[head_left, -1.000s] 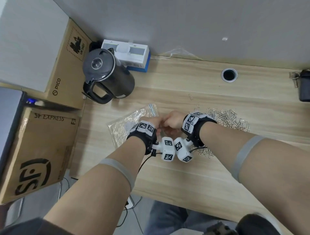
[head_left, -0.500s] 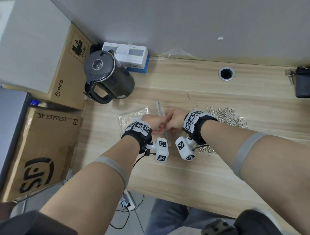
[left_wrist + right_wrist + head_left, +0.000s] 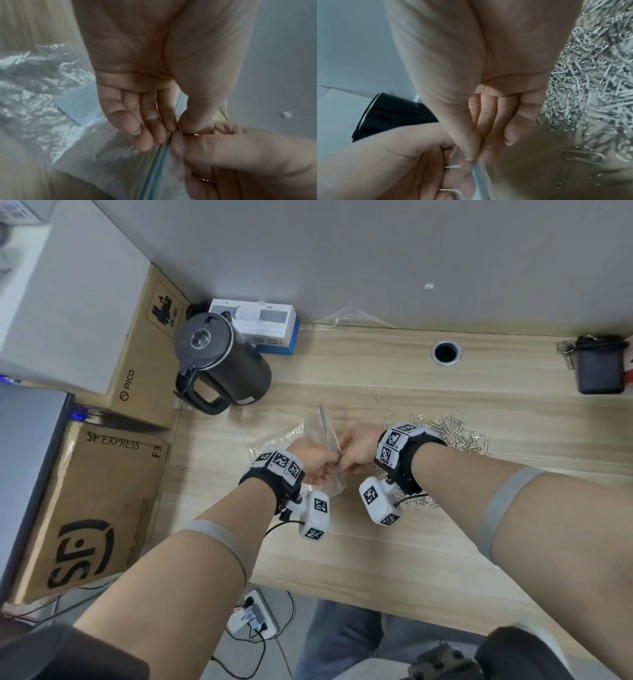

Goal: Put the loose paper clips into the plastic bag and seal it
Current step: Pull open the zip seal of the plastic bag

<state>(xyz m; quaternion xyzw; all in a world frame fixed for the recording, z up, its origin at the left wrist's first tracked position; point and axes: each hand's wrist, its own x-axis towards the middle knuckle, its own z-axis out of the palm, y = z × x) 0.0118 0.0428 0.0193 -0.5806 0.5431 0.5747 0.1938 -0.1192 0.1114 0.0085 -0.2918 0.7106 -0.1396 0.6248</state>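
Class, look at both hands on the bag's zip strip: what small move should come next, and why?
Probably pull the two lips apart. Both the left hand and the right hand pinch the plastic bag at its zip strip, which looks closed, while the paper clips lie loose on the desk.

Left hand and right hand pinching clear plastic bag above wooden desk, paper clips heaped right, black kettle behind

You get soft, even overhead light on the tabletop in the head view, edges bowed by the wide lens. Both wrist views are dimmer and smeared; glare flecks the plastic bag.
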